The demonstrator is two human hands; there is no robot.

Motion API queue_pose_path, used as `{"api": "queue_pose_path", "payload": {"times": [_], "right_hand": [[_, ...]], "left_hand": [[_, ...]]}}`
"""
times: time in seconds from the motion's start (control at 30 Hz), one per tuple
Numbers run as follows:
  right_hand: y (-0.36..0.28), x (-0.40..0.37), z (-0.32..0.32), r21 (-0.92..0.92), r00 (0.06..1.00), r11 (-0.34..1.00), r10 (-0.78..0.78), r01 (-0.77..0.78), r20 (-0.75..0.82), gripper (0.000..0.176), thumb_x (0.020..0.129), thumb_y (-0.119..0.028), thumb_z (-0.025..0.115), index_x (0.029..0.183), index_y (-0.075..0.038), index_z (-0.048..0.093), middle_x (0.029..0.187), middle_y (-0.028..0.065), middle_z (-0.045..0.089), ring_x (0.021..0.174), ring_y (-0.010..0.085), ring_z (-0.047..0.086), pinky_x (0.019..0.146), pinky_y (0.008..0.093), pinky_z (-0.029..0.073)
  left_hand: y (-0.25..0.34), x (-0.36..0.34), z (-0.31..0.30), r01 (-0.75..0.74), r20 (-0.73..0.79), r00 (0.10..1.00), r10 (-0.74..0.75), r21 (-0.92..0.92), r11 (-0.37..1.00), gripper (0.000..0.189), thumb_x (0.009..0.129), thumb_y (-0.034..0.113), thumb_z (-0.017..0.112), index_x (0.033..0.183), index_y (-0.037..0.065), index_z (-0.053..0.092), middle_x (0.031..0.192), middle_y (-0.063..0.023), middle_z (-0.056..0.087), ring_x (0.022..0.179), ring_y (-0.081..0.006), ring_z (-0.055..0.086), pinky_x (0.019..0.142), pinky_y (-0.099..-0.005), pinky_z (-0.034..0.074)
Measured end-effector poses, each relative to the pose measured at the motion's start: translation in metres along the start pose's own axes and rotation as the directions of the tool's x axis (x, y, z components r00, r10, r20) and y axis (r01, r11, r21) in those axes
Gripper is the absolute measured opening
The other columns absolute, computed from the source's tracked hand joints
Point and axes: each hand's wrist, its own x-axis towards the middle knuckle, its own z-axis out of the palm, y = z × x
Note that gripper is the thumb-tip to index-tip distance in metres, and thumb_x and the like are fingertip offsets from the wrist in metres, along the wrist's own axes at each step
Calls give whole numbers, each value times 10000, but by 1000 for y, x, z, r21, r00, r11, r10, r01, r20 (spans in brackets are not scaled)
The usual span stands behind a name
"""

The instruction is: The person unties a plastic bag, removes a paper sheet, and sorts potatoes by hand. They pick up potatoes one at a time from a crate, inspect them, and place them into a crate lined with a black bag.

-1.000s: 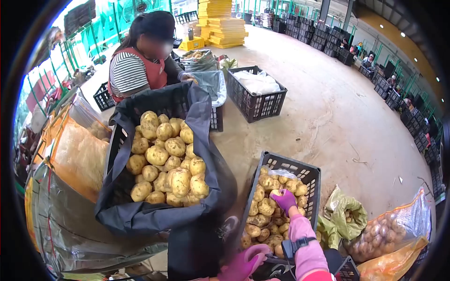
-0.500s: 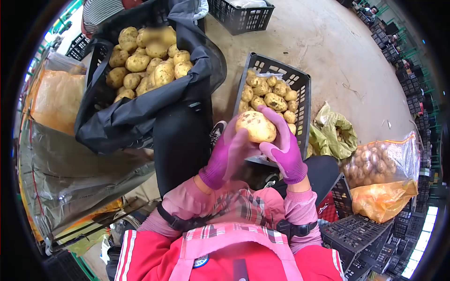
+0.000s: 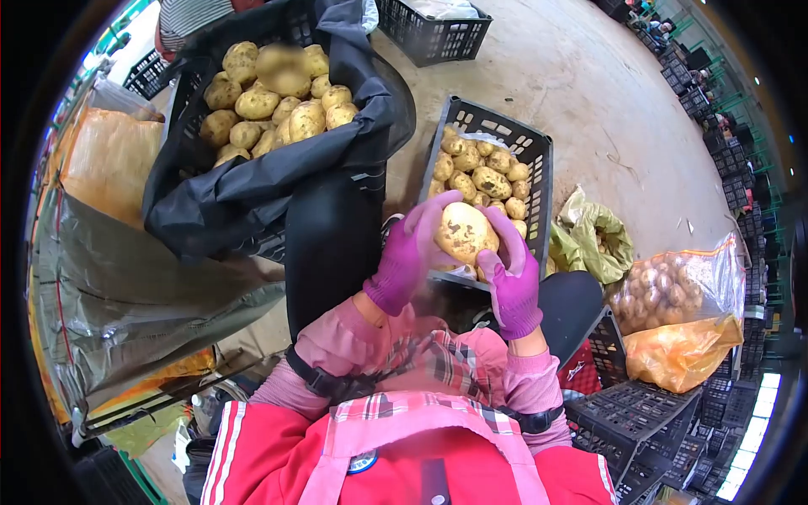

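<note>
A large pale potato with brown patches is held up between my two gloved hands, above the near end of a black crate. My left hand, in a purple and pink glove, presses against the potato's left side with its fingers. On the other side my right hand wraps around it, thumb in front and fingers behind. Smaller potatoes fill the black crate just beyond. To the left, bigger potatoes lie heaped in a crate lined with dark cloth.
Right of the near crate lie a green sack and a clear mesh bag of potatoes. Stacked black crates stand by my right side. Another black crate sits farther out on the floor. Grey sheeting hangs at left.
The potato has turned between my hands, showing a different face with a larger brown patch. My fingers have shifted around it, and the whole view has moved slightly.
</note>
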Motion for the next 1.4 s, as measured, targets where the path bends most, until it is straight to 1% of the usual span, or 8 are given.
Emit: {"api": "queue_pose_path", "payload": {"times": [0.1, 0.17, 0.2, 0.33, 0.7, 0.93, 1.13, 1.4], "right_hand": [[-4, -3, 4, 111, 999, 994, 18, -15, -32, 572, 896, -227, 675, 1363, 27, 466, 1322, 144, 563, 1223, 241, 534, 1047, 345, 400], [-2, -6, 6, -126, 996, 988, -93, 90, -12, 585, 856, -130, 683, 1372, 26, 456, 1313, 147, 569, 1211, 248, 548, 1043, 349, 410], [0, -6, 6, -243, 989, 959, -148, 145, 10, 599, 836, -81, 687, 1376, 25, 451, 1309, 148, 571, 1206, 251, 554, 1040, 350, 415], [-1, -6, 19, 49, 993, 998, -44, 50, -108, 699, 797, -30, 700, 1426, -19, 396, 1380, 165, 504, 1281, 257, 494, 1056, 359, 405], [-1, -6, 22, -205, 999, 979, 2, -9, -38, 746, 805, -56, 692, 1457, -11, 333, 1438, 178, 435, 1329, 252, 436, 1073, 353, 383], [-36, 42, 30, -71, 1000, 997, -25, 24, -17, 616, 855, -53, 601, 1429, 19, 389, 1346, 189, 521, 1208, 243, 547, 990, 349, 453], [-88, 151, 130, -455, 795, 679, -596, 576, 117, 589, 781, -186, 735, 1316, -52, 530, 1186, 167, 616, 1058, 347, 614, 905, 405, 491], [-74, 191, 115, -443, 796, 697, -602, 563, 64, 424, 837, -203, 706, 1215, -36, 612, 1172, 136, 645, 1049, 259, 639, 911, 350, 492]], "left_hand": [[-13, 3, -11, -417, 237, 891, 388, 766, 489, 433, 1024, 348, 406, 1324, 42, 476, 1204, -110, 582, 1073, -230, 616, 860, -347, 554], [-13, 5, -7, 134, -68, 989, -129, 64, 989, 426, 1031, 355, 386, 1314, 51, 480, 1189, -105, 595, 1058, -230, 624, 860, -356, 547], [-10, 6, -4, 389, -26, 903, -428, -375, 842, 423, 1034, 359, 376, 1309, 55, 482, 1182, -103, 601, 1050, -230, 627, 860, -361, 544], [-11, -1, -2, 318, 50, 947, -317, -282, 905, 425, 1039, 343, 356, 1339, 62, 461, 1227, -108, 571, 1103, -211, 600, 903, -353, 515], [0, -3, -6, -332, 129, 927, 352, -153, 931, 431, 1039, 190, 318, 1412, -22, 368, 1366, -177, 498, 1275, -229, 475, 1070, -342, 379], [-41, 11, -14, -7, -227, 963, -143, -556, 831, 277, 1010, 137, 454, 1259, 50, 540, 1182, -69, 615, 1096, -150, 575, 946, -285, 447], [-45, 2, -5, 50, -226, 968, -108, -247, 968, 230, 958, 68, 530, 1173, 21, 598, 1048, -44, 629, 974, -108, 579, 848, -250, 462], [-27, -9, -7, 45, -226, 973, -44, 0, 999, 248, 962, 61, 537, 1202, 16, 576, 1119, -65, 633, 1071, -140, 586, 938, -267, 446]]}}
